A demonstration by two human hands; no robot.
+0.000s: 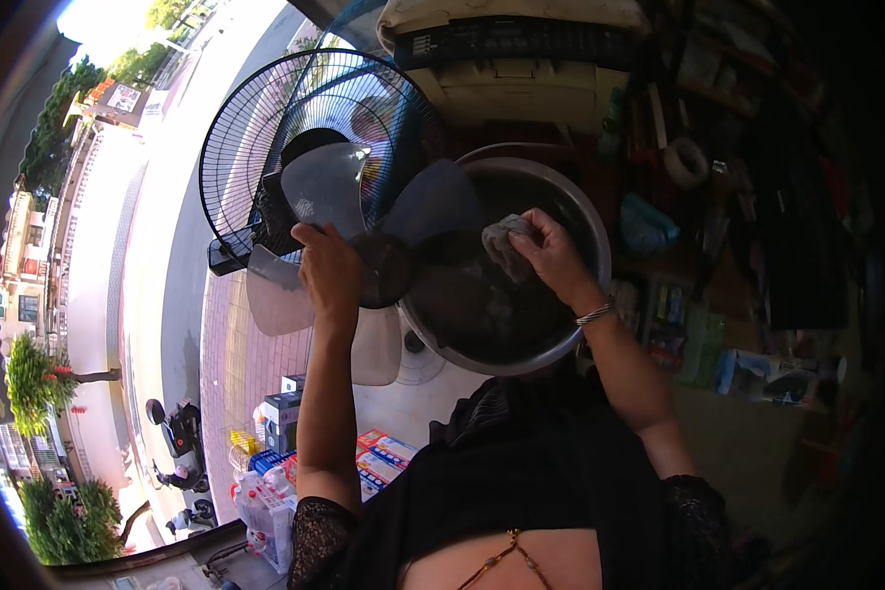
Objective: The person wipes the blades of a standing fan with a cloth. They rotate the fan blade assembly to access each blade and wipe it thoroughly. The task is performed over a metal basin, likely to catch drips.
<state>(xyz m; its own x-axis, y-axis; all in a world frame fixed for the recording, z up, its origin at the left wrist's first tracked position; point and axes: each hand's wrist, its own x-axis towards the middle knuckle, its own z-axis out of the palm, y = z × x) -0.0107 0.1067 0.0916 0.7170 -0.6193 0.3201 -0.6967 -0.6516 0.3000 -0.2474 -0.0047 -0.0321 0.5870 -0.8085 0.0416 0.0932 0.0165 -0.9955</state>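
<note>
My left hand is closed on a translucent fan blade assembly, gripping it beside its dark round hub. Part of the blades overlaps the left side of a wide metal basin, whose inside looks dark. Over the basin, my right hand pinches a crumpled grey cloth, which is apart from the blades. Behind the blades stands a fan's round black wire grille, with a dark motor housing low inside it. The fingertips of my left hand are partly hidden behind the blade.
At the back is a pale machine with a dark control panel. Dim shelves on the right hold a roll of tape and a teal bag. Colourful boxes and a plastic bag lie lower left, near the street side.
</note>
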